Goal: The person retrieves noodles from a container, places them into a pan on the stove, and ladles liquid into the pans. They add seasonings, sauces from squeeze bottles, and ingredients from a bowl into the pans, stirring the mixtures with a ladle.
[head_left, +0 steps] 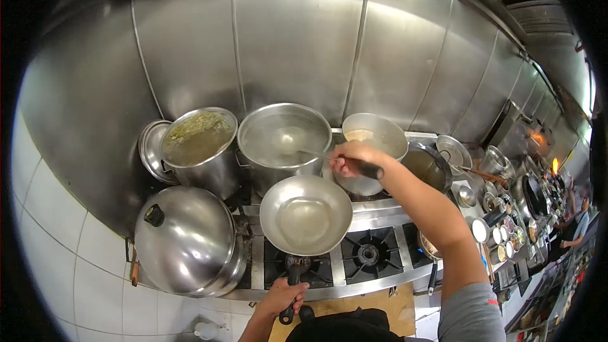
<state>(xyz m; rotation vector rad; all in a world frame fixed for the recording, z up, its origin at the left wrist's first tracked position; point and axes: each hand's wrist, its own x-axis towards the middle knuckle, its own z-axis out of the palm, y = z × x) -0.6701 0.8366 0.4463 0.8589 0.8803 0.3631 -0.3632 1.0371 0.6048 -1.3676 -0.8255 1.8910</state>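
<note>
My left hand (283, 296) is closed around the black handle of a wok (339, 206), held over the front of the stove. A pool of clear liquid lies in the bottom of the wok. My right hand (352, 156) grips the dark handle of a ladle (315, 154) whose thin metal shaft reaches over the rim of a tall stockpot (242, 128). Pale, clear liquid fills that stockpot, and the ladle's head is hard to make out there. Partly behind my right hand and forearm stands another pot (396, 132) with whitish contents.
A pot (218, 174) of greenish-brown broth stands at back left, beside a leaning lid (152, 155). A large domed lid (183, 234) covers the vessel at front left. Burner grates (372, 253) lie at front. Rightward are a dark-rimmed pot (425, 163), several bowls, flames and another person (573, 228).
</note>
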